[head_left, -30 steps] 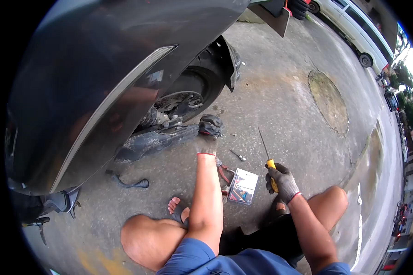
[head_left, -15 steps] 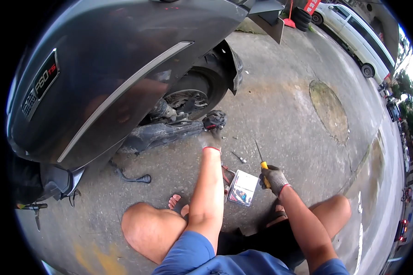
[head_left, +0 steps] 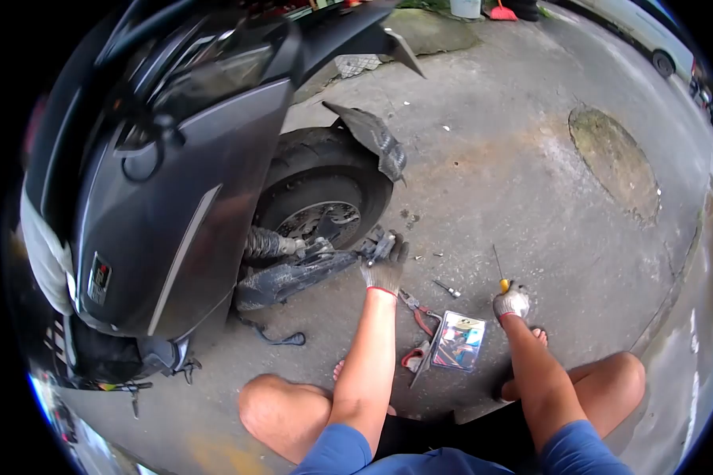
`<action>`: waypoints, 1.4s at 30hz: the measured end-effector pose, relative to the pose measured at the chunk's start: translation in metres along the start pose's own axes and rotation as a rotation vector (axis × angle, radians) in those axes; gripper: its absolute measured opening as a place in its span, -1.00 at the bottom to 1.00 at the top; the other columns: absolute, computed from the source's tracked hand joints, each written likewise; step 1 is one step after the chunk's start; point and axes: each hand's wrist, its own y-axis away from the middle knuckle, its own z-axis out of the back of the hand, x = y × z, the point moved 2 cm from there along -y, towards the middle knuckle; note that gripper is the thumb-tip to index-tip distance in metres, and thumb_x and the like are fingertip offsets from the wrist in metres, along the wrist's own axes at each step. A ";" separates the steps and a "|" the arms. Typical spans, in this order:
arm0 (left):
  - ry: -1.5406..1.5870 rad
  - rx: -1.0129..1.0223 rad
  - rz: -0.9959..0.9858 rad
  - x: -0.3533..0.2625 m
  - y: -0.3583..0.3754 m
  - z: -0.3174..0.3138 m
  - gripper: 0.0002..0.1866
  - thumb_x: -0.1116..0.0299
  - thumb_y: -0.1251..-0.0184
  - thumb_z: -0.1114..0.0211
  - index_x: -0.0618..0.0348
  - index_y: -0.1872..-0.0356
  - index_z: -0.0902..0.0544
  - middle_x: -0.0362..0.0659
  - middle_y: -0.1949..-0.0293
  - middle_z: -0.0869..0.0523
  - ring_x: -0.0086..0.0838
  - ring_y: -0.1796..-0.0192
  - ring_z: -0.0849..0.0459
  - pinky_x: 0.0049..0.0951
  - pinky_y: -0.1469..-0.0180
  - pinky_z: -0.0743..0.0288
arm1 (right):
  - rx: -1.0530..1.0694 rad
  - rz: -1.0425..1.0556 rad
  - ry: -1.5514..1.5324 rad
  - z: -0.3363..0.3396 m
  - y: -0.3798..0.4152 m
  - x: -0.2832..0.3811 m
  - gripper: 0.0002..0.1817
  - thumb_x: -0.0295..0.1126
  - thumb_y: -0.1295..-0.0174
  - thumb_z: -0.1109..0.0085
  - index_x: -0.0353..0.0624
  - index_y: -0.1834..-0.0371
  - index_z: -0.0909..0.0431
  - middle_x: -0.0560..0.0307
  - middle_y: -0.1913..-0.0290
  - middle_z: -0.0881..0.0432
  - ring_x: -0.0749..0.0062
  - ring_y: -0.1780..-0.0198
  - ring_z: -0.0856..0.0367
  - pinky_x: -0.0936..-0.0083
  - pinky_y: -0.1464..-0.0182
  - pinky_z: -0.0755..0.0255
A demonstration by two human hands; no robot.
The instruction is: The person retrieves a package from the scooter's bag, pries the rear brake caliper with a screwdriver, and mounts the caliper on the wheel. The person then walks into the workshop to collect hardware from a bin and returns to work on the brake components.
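Note:
My left hand (head_left: 385,269), in a grey knit glove with dark fingers, is closed around a brake caliper (head_left: 380,245) at the end of the scooter's swingarm cover (head_left: 293,281). The rear wheel (head_left: 325,190) with its brake disc stands just beyond it. Lower right, my gloved right hand (head_left: 512,302) grips the yellow handle of a screwdriver (head_left: 505,284), its thin shaft pointing away from me and clear of the caliper. Between my arms lie red-handled pliers (head_left: 417,310), a socket extension (head_left: 447,288) and a flat clear-lidded case (head_left: 459,340).
The grey scooter body (head_left: 206,174) fills the left side, with a loose-hanging mudguard (head_left: 370,136) behind the wheel. Small bolts (head_left: 417,256) lie near the caliper. A black lever-shaped part (head_left: 281,336) rests left of my arm. A white van (head_left: 638,36) is parked far right.
The camera view has swung, showing more of the wheel and scooter. My left hand has turned the caliper so its metal side shows. The screwdriver stays in my right hand, pointing away.

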 end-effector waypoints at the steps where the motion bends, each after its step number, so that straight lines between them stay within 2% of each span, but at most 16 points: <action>1: 0.061 -0.007 0.041 0.001 -0.003 0.000 -0.56 -0.11 -0.27 0.06 -0.10 0.08 -0.59 -0.23 0.14 -0.65 -0.31 0.00 -0.57 -0.09 -0.13 -0.38 | 0.013 -0.042 -0.042 0.005 -0.004 0.006 -0.59 -0.31 -0.08 -0.06 -0.10 -0.05 -0.47 -0.09 -0.07 -0.49 0.06 -0.12 -0.48 0.30 -0.14 -0.37; 3: -0.019 -0.063 0.017 0.004 0.005 -0.011 -0.61 -0.06 -0.27 0.01 -0.05 0.16 -0.60 -0.28 0.15 -0.67 -0.37 0.02 -0.60 -0.11 -0.18 -0.36 | -0.006 -0.044 -0.164 0.005 -0.007 0.024 -0.55 -0.29 -0.05 -0.10 -0.11 -0.06 -0.48 -0.13 -0.03 -0.53 0.02 -0.08 -0.51 0.28 -0.11 -0.39; 5: 0.163 -0.046 0.075 0.003 0.004 -0.016 -0.62 -0.01 -0.26 -0.02 0.00 0.14 -0.60 -0.24 0.10 -0.67 -0.38 -0.03 -0.59 -0.09 -0.20 -0.35 | 0.003 -0.006 -0.418 0.006 -0.002 0.047 -0.57 -0.28 -0.03 -0.11 -0.11 -0.02 -0.52 -0.16 0.06 -0.59 0.00 -0.02 -0.55 0.25 -0.05 -0.43; 7: 0.162 -0.011 0.077 0.001 0.006 -0.025 -0.65 0.05 -0.27 -0.03 0.04 0.16 -0.61 -0.24 0.07 -0.68 -0.41 -0.03 -0.61 -0.08 -0.21 -0.34 | -0.021 0.000 -0.678 -0.016 0.001 0.068 -0.60 -0.29 -0.02 -0.11 -0.10 0.02 -0.54 -0.15 0.12 -0.63 0.00 0.04 -0.59 0.23 0.00 -0.46; 11: 0.252 0.099 0.130 0.000 0.016 -0.046 -0.69 0.13 -0.30 0.01 0.04 0.18 -0.63 -0.23 0.07 -0.70 -0.41 -0.01 -0.64 -0.09 -0.18 -0.38 | 0.063 0.006 -0.966 -0.030 0.023 0.112 -0.65 -0.35 -0.05 -0.09 -0.10 0.05 -0.55 -0.06 0.09 -0.64 0.05 0.05 -0.61 0.26 -0.01 -0.46; 17: 0.125 0.103 0.093 -0.001 0.023 -0.042 -0.69 0.14 -0.30 0.03 0.03 0.23 -0.64 -0.21 0.11 -0.71 -0.39 0.08 -0.68 -0.08 -0.10 -0.45 | 0.117 0.013 -1.186 -0.009 0.050 0.143 -0.73 -0.43 -0.06 -0.05 -0.12 0.14 -0.59 -0.04 0.13 -0.66 0.13 0.08 -0.63 0.33 0.02 -0.48; 19: 0.104 0.170 0.100 0.000 0.025 -0.043 -0.68 0.13 -0.30 0.04 0.04 0.24 -0.63 -0.22 0.12 -0.71 -0.39 0.12 -0.68 -0.10 -0.09 -0.44 | 0.128 0.042 -1.221 -0.006 0.052 0.149 -0.74 -0.45 -0.06 -0.05 -0.12 0.17 -0.60 -0.03 0.15 -0.66 0.14 0.10 -0.64 0.34 0.03 -0.48; 26: 0.094 0.150 0.123 -0.005 0.022 -0.030 -0.67 0.10 -0.31 0.05 0.04 0.21 -0.61 -0.21 0.15 -0.69 -0.39 0.13 -0.65 -0.11 -0.13 -0.35 | 0.015 0.256 -1.373 0.031 0.063 0.167 -0.80 -0.52 -0.07 -0.03 -0.18 0.27 -0.61 -0.02 0.25 -0.66 0.16 0.16 -0.63 0.37 0.04 -0.45; 29: 0.052 0.103 0.107 -0.007 0.018 -0.019 -0.70 0.13 -0.31 0.01 0.06 0.21 -0.60 -0.19 0.18 -0.68 -0.37 0.14 -0.62 -0.14 -0.13 -0.34 | -0.130 0.411 -1.344 0.058 0.075 0.173 -0.82 -0.52 0.00 -0.05 -0.11 0.34 -0.61 0.01 0.34 -0.62 0.08 0.23 -0.59 0.28 0.11 -0.45; 31: -1.252 0.136 -0.675 -0.019 0.009 -0.005 -0.73 0.17 -0.32 -0.02 0.10 0.21 -0.60 -0.15 0.20 -0.67 -0.34 0.13 -0.61 -0.22 -0.11 -0.38 | -0.216 0.562 -1.252 0.075 0.086 0.179 -0.82 -0.54 0.04 -0.06 -0.07 0.37 -0.61 0.03 0.36 -0.59 0.08 0.27 -0.56 0.25 0.14 -0.42; 32: -1.252 0.133 -0.675 -0.020 0.011 -0.008 -0.73 0.17 -0.32 -0.02 0.10 0.21 -0.60 -0.15 0.20 -0.67 -0.34 0.13 -0.61 -0.22 -0.11 -0.38 | -0.171 0.620 -1.300 0.087 0.091 0.180 -0.80 -0.52 0.04 -0.08 -0.03 0.35 -0.61 0.05 0.32 -0.59 0.09 0.25 -0.56 0.24 0.14 -0.41; 34: -0.144 0.034 -0.139 -0.019 0.011 -0.003 -0.75 0.23 -0.34 -0.03 0.14 0.20 -0.59 -0.11 0.19 -0.67 -0.33 0.12 -0.61 -0.31 -0.10 -0.41 | -0.169 0.647 -1.334 0.094 0.099 0.189 -0.83 -0.54 0.03 -0.08 -0.07 0.37 -0.60 0.04 0.36 -0.57 0.08 0.27 -0.56 0.24 0.19 -0.42; 36: -0.120 0.068 -0.112 -0.018 0.009 -0.003 -0.75 0.23 -0.34 -0.03 0.15 0.20 -0.59 -0.11 0.19 -0.67 -0.33 0.11 -0.61 -0.31 -0.10 -0.42 | -0.169 0.674 -1.371 0.097 0.104 0.196 -0.86 -0.56 0.01 -0.09 -0.10 0.40 -0.58 0.04 0.40 -0.55 0.07 0.30 -0.56 0.25 0.24 -0.43; 39: -0.047 0.170 -0.026 -0.018 -0.001 0.009 -0.74 0.23 -0.36 0.00 0.16 0.20 -0.59 -0.10 0.18 -0.66 -0.34 0.11 -0.60 -0.32 -0.09 -0.44 | -0.184 0.749 -1.348 0.097 0.109 0.204 -0.79 -0.56 0.02 -0.11 -0.07 0.31 -0.63 0.01 0.34 -0.59 0.07 0.24 -0.58 0.27 0.18 -0.46; 40: -0.022 0.203 0.002 -0.019 -0.004 0.014 -0.74 0.23 -0.36 0.00 0.16 0.19 -0.59 -0.10 0.18 -0.66 -0.35 0.10 -0.60 -0.33 -0.09 -0.44 | -0.111 0.750 -1.354 0.095 0.108 0.205 -0.76 -0.49 0.04 -0.12 0.04 0.28 -0.64 0.03 0.19 -0.63 0.08 0.14 -0.58 0.23 0.06 -0.43; 42: -0.118 0.312 0.018 -0.024 -0.012 0.021 -0.71 0.22 -0.38 0.04 0.17 0.18 -0.58 -0.08 0.16 -0.66 -0.34 0.07 -0.59 -0.31 -0.10 -0.45 | -0.065 0.773 -1.375 0.091 0.100 0.204 -0.76 -0.53 0.01 -0.09 -0.02 0.28 -0.64 0.01 0.23 -0.62 0.07 0.16 -0.58 0.26 0.08 -0.45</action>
